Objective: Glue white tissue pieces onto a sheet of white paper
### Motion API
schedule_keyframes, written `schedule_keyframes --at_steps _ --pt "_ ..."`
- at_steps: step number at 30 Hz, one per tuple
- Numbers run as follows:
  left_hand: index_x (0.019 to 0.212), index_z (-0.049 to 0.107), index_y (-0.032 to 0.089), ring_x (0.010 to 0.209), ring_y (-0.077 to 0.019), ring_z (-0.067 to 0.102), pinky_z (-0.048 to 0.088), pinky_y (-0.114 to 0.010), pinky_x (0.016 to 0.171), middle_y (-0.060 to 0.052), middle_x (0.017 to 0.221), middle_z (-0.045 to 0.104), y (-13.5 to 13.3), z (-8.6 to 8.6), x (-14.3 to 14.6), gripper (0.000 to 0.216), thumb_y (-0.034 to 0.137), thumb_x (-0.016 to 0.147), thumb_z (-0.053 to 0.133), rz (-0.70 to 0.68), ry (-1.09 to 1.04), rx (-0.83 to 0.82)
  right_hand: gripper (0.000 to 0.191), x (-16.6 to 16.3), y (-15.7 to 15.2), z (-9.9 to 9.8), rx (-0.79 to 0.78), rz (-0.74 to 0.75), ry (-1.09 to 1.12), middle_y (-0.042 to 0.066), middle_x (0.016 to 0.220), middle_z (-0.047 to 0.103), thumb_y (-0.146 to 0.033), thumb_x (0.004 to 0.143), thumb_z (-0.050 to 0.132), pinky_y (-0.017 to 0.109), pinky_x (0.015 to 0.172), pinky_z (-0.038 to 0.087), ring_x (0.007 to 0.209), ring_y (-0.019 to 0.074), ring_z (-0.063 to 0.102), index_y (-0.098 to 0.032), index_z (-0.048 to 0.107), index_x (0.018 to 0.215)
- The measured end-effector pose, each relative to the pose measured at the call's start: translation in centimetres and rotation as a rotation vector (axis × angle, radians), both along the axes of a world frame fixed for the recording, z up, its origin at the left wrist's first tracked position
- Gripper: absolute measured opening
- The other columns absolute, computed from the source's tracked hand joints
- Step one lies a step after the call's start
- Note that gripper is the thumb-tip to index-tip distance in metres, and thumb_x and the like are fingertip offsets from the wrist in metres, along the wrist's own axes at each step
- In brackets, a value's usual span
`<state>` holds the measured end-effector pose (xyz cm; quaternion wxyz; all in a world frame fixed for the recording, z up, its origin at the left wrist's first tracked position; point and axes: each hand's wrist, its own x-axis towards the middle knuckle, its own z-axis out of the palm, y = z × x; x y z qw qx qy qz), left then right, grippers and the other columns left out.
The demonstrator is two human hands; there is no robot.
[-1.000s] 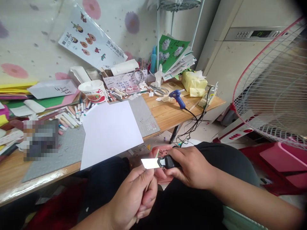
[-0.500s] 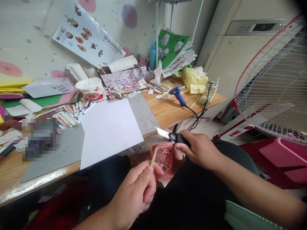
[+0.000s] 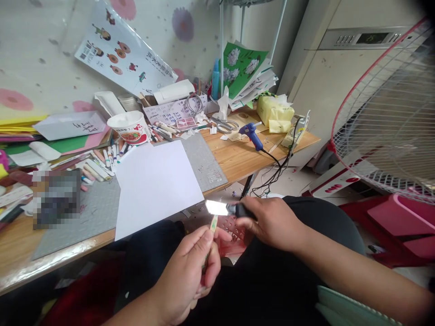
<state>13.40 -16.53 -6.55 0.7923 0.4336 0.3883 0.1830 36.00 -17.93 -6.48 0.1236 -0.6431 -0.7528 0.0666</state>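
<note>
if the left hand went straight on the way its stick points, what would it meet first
Most likely the blade of the knife in the right hand: it shows just past the tip of the stick. Depth is unclear; they may be touching.

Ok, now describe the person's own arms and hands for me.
Both the left hand and the right hand are bare, with no glove, ring or bracelet visible. The left forearm and right forearm are uncovered as far as they show; no sleeve or watch is in view.
</note>
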Motion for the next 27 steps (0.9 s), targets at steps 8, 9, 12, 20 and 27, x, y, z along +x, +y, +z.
schedule_keyframes --at_steps 8,9,12,20,27 --pt "0.111 0.048 0.018 0.028 -0.0062 0.027 0.018 -0.015 0.029 0.000 0.048 0.061 -0.1 -0.4 -0.3 0.043 0.056 0.096 0.033 -0.059 0.050 0.050 0.071 -0.9 -0.5 0.4 -0.053 0.120 0.086 0.008 0.074 0.068 -0.070 0.093 0.015 0.027 0.054 0.032 0.062 0.0193 0.061 -0.016 0.060 0.096" --pt "0.109 0.048 0.019 0.028 -0.0059 0.026 0.017 -0.014 0.029 0.001 0.047 0.060 -0.1 -0.3 -0.3 0.042 0.056 0.097 0.033 -0.057 0.044 0.057 0.069 -1.3 -0.7 0.3 -0.049 0.155 0.085 0.008 0.076 0.069 -0.069 0.094 0.017 0.027 0.055 0.033 0.064 0.0193 0.062 -0.016 0.060 0.097" --pt "0.098 0.047 0.020 0.028 -0.0045 0.021 0.016 -0.013 0.029 0.005 0.042 0.054 0.0 -0.2 -0.4 0.037 0.055 0.097 0.034 -0.054 0.027 0.074 0.068 -1.5 -0.6 0.1 -0.028 0.167 0.055 0.008 0.075 0.068 -0.069 0.094 0.017 0.028 0.055 0.032 0.063 0.0195 0.062 -0.016 0.061 0.095" --pt "0.093 0.046 0.021 0.027 -0.0034 0.022 0.017 -0.011 0.029 0.006 0.044 0.054 -0.2 -0.3 -0.8 0.036 0.054 0.097 0.034 -0.052 0.041 0.070 0.073 -0.4 -0.2 0.5 -0.049 0.028 0.070 0.007 0.068 0.066 -0.073 0.091 0.012 0.027 0.052 0.030 0.056 0.0187 0.059 -0.016 0.057 0.088" --pt "0.088 0.051 0.019 0.027 -0.0031 0.022 0.016 -0.012 0.029 0.005 0.043 0.052 -0.1 -0.4 -0.8 0.039 0.054 0.097 0.036 -0.042 0.050 0.074 0.066 -1.0 -0.1 0.3 -0.041 0.108 0.055 0.008 0.070 0.067 -0.070 0.093 0.019 0.026 0.053 0.031 0.058 0.0182 0.060 -0.016 0.058 0.089"
